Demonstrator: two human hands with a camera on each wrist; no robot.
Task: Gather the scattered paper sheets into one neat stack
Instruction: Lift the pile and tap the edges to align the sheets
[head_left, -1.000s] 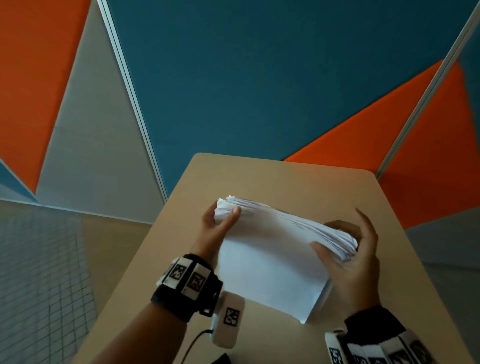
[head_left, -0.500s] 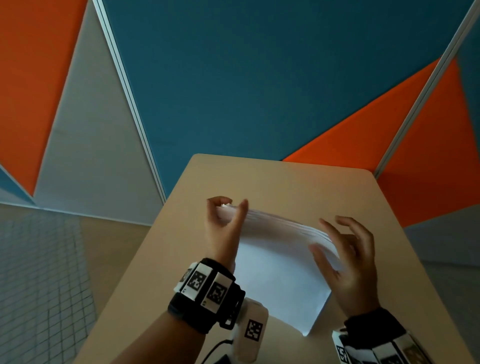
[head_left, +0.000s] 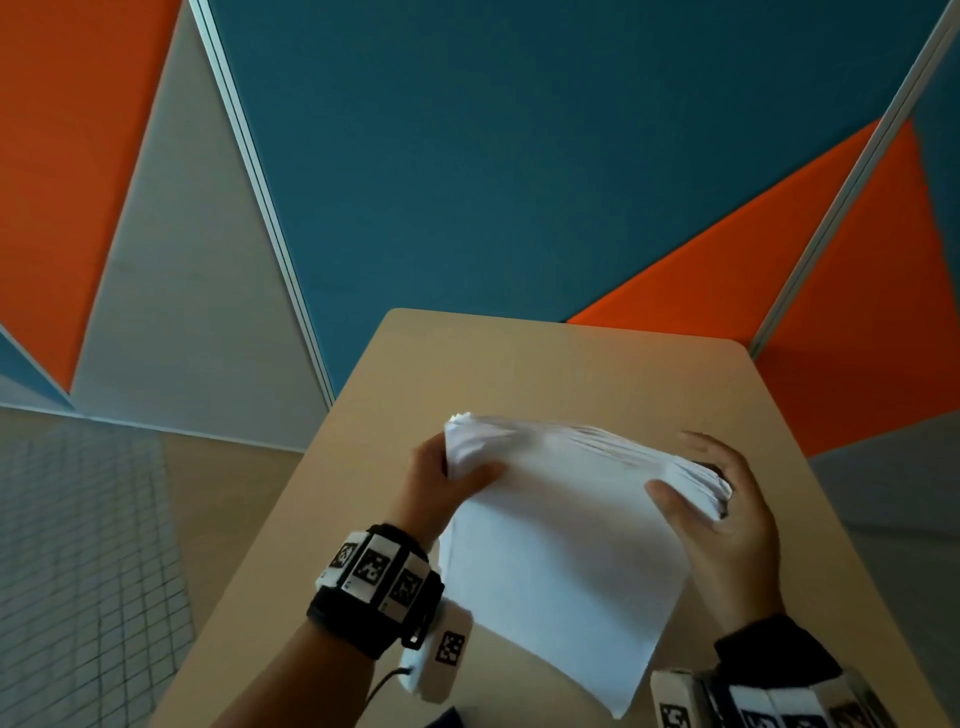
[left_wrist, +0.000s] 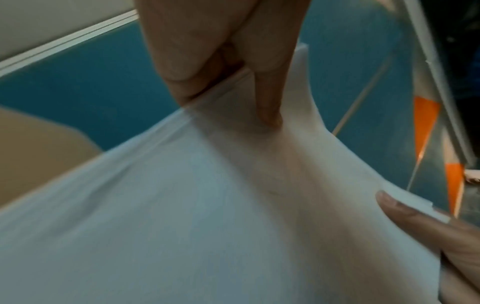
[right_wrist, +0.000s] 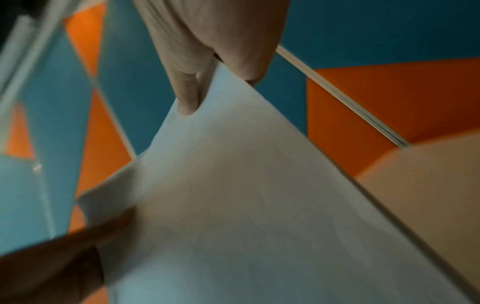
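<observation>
A thick stack of white paper sheets (head_left: 561, 530) is held tilted above the tan table (head_left: 545, 364), far edge raised, near corner pointing down toward me. My left hand (head_left: 447, 483) grips the stack's far left corner, thumb on the front face and fingers behind. My right hand (head_left: 717, 509) grips the right edge, thumb on the front, fingers wrapped behind. The left wrist view shows the paper (left_wrist: 207, 205) pinched between thumb and fingers (left_wrist: 267, 98). In the right wrist view the sheets (right_wrist: 259, 205) sit between fingers (right_wrist: 187, 98) and thumb.
The table stands against blue, orange and grey wall panels (head_left: 519, 156). Its left edge drops to a tiled floor (head_left: 78, 545). Bare tabletop lies beyond the stack and on either side of it. A wrist camera unit (head_left: 441, 654) hangs under my left wrist.
Half a second ago both hands were loose at the stack's ends with the far edge low. Now both grip it again and the far edge is raised.
</observation>
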